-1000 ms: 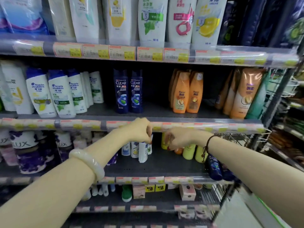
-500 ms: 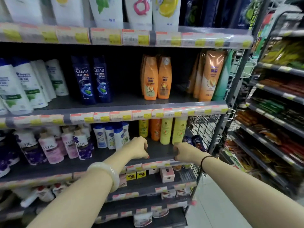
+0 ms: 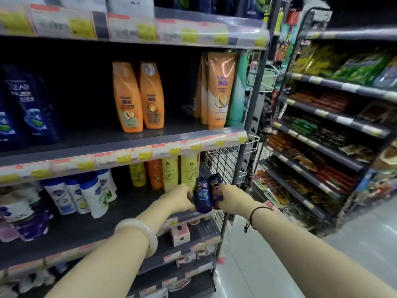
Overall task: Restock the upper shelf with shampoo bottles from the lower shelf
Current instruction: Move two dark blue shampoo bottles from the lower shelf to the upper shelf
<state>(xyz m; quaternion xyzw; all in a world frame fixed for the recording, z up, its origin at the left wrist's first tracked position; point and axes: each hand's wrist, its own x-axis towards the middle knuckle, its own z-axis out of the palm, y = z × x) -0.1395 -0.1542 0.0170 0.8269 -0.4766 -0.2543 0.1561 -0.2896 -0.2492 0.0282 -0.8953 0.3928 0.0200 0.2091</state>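
Navy bottles (image 3: 203, 195): two small dark-blue shampoo bottles, touching side by side, just below the right end of the price strip (image 3: 150, 154) and tipped back.
Left hand (image 3: 178, 200): thumb over, fingers under, wrapped round the left bottle of the pair.
Right hand (image 3: 233, 197): clamped on the right bottle, thumb across its label.
Why one each: I judge that a bottle per hand carries both in one trip, each kept steady.
Lower shelf (image 3: 129, 203): below the price strip; I cannot tell whether the bottle bases are touching its front edge.
Upper shelf (image 3: 96, 138): right behind the price strip, with bare board between the big blue bottles (image 3: 32, 106) at its left and the orange bottles (image 3: 139, 95) near its middle (the likely slot, I think).
Next: raise both past the price strip without knocking it.
Risk: the orange bottles could topple if nudged.
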